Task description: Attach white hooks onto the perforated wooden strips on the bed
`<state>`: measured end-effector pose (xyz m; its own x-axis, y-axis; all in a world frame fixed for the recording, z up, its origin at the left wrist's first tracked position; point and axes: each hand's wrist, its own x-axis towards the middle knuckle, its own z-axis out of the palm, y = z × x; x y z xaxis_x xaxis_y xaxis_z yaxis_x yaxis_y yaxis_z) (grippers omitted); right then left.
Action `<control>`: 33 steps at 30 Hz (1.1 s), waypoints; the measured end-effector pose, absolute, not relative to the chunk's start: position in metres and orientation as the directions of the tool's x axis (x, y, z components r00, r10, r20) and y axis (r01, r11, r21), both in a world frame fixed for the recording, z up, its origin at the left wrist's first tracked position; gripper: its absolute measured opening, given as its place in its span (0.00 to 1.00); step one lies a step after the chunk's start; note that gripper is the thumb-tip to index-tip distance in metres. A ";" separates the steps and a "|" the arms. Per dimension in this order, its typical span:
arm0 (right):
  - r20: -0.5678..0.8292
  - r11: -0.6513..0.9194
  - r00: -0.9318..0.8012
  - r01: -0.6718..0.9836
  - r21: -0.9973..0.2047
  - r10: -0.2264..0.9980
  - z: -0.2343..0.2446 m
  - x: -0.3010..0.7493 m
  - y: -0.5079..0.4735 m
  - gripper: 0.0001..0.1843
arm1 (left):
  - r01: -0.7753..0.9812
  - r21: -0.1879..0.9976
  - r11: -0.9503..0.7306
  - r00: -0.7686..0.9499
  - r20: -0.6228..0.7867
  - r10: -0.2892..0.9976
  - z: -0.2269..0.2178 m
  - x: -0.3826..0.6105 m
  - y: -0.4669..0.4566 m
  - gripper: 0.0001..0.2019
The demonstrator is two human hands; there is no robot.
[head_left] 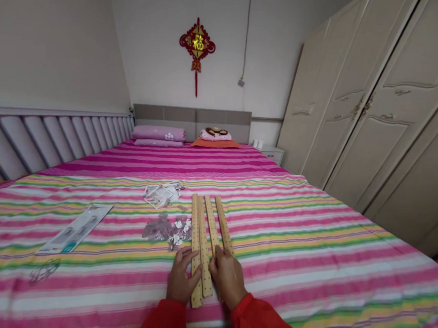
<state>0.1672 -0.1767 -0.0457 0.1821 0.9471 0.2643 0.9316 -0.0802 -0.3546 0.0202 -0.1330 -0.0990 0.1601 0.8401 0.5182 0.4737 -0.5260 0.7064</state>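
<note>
Several long wooden strips point(204, 224) with rows of holes lie side by side on the striped bedspread point(301, 238), running away from me. My left hand point(180, 280) rests on the left edge of the two left strips, its fingers curled against them. My right hand point(228, 276) covers the near ends of the two right strips, with its fingers bent and pinching them. Both arms wear red sleeves.
Small metal fittings in clear bags point(167, 230) lie just left of the strips, a torn packet point(161, 193) lies farther back, and a printed sheet point(74, 228) lies at left. Pillows point(158, 134) sit at the headboard. A cream wardrobe point(379, 109) lines the right side.
</note>
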 end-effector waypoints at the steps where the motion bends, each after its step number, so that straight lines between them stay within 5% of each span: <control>1: 0.264 -0.085 0.187 0.931 -0.354 0.946 -0.046 0.167 -0.176 0.16 | 0.473 0.705 -0.528 0.160 0.520 0.839 -0.099 0.020 -0.133 0.14; 8: 0.267 -0.094 0.191 0.936 -0.340 0.945 -0.038 0.165 -0.180 0.16 | 0.472 0.698 -0.538 0.151 0.537 0.830 -0.097 0.020 -0.133 0.14; 15: 0.333 0.131 0.001 0.918 -0.374 0.943 -0.035 0.150 -0.205 0.13 | 0.467 0.703 -0.535 0.161 0.528 0.834 -0.099 0.020 -0.133 0.14; 22: 0.180 0.056 0.003 0.945 -0.322 0.984 -0.028 0.142 -0.203 0.12 | 0.457 0.707 -0.540 0.187 0.517 0.835 -0.101 0.017 -0.131 0.14; 33: 0.174 0.043 0.014 0.947 -0.319 0.985 -0.031 0.140 -0.193 0.15 | 0.436 0.727 -0.530 0.179 0.508 0.843 -0.099 0.016 -0.131 0.15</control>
<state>0.1401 -0.1933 -0.0305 0.0140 0.9847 0.1736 0.9467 0.0428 -0.3192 0.0162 -0.1312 -0.0990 0.1791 0.8428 0.5075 0.4364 -0.5304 0.7268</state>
